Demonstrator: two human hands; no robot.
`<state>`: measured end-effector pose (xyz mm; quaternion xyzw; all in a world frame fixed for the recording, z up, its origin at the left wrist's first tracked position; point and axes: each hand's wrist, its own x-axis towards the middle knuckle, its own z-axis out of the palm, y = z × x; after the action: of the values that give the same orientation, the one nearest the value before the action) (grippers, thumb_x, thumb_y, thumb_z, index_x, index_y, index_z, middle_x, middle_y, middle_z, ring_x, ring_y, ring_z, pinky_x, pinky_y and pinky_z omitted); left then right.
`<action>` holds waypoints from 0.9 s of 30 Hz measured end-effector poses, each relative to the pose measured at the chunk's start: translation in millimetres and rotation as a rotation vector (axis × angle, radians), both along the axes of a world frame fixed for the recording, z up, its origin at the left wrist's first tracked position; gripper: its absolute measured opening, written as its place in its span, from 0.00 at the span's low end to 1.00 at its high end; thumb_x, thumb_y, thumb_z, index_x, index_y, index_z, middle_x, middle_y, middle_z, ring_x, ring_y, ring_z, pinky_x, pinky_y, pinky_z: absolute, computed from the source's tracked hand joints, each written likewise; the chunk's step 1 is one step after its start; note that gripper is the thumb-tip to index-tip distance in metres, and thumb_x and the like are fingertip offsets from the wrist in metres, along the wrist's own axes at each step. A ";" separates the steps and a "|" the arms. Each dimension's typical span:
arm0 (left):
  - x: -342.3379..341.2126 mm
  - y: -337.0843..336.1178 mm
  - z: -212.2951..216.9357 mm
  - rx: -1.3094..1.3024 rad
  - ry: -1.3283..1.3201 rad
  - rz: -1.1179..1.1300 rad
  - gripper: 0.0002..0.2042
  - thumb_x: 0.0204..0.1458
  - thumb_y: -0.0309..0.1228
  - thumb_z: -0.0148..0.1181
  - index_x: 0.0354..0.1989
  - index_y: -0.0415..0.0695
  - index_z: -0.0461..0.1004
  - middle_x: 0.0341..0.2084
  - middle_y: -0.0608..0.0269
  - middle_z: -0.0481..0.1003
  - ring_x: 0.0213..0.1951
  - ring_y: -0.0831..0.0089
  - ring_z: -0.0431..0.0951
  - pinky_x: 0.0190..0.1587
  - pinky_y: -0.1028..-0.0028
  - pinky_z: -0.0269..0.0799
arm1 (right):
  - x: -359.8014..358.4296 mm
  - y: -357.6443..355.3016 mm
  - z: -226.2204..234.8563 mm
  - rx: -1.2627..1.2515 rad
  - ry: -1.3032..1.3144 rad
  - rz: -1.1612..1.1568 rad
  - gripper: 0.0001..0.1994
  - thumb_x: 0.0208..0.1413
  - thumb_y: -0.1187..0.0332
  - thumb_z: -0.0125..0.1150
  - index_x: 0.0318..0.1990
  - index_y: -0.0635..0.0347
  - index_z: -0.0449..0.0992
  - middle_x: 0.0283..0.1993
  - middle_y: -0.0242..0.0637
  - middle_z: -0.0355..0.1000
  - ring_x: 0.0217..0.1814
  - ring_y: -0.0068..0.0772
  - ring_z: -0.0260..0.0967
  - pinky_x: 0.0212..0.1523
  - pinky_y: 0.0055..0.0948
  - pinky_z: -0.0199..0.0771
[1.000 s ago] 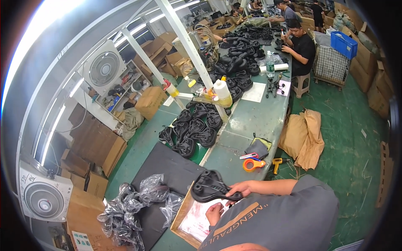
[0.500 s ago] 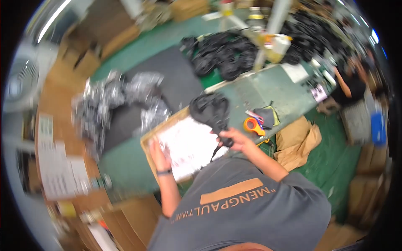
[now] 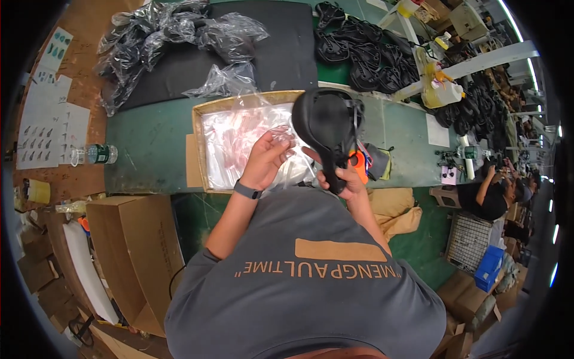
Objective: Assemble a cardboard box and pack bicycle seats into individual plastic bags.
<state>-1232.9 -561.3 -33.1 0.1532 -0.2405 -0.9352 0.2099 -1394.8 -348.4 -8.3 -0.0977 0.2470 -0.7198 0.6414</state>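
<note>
My right hand (image 3: 345,181) grips a black bicycle saddle (image 3: 323,119) by its narrow nose, with the wide end pointing away from me. The saddle is held above the right end of a shallow cardboard box (image 3: 200,149). In the box lies a stack of clear plastic bags (image 3: 230,143) with reddish print. Over these bags, my left hand (image 3: 267,160) has its fingers pinched together on the edge of a clear plastic bag; how much of it is lifted is hard to make out. Orange-handled scissors or a tape roll (image 3: 357,163) shows partly behind the saddle.
Saddles wrapped in clear plastic (image 3: 161,42) lie on a dark mat (image 3: 287,48) at the far left. Several bare black saddles (image 3: 365,54) are piled at the far right. A plastic bottle (image 3: 101,154) lies left. An open carton (image 3: 134,251) stands near left. Someone (image 3: 493,194) sits far right.
My view has swung round and down over the box. My left hand has moved from the box's left side onto the bags and closed its fingers. The saddle stays in my right hand.
</note>
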 end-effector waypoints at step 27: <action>23.2 -5.6 -84.8 -0.988 -0.645 -0.053 0.07 0.60 0.29 0.67 0.41 0.41 0.86 0.31 0.57 0.85 0.30 0.64 0.84 0.34 0.68 0.78 | -1.6 13.1 -46.3 0.173 -0.105 -0.157 0.40 0.64 0.71 0.64 0.80 0.64 0.49 0.84 0.52 0.45 0.50 0.33 0.74 0.50 0.31 0.81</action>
<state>-1209.7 -566.8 -117.9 0.3076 -0.7031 -0.6234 0.1492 -1396.4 -335.4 -54.6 0.0154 0.2814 -0.7478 0.6011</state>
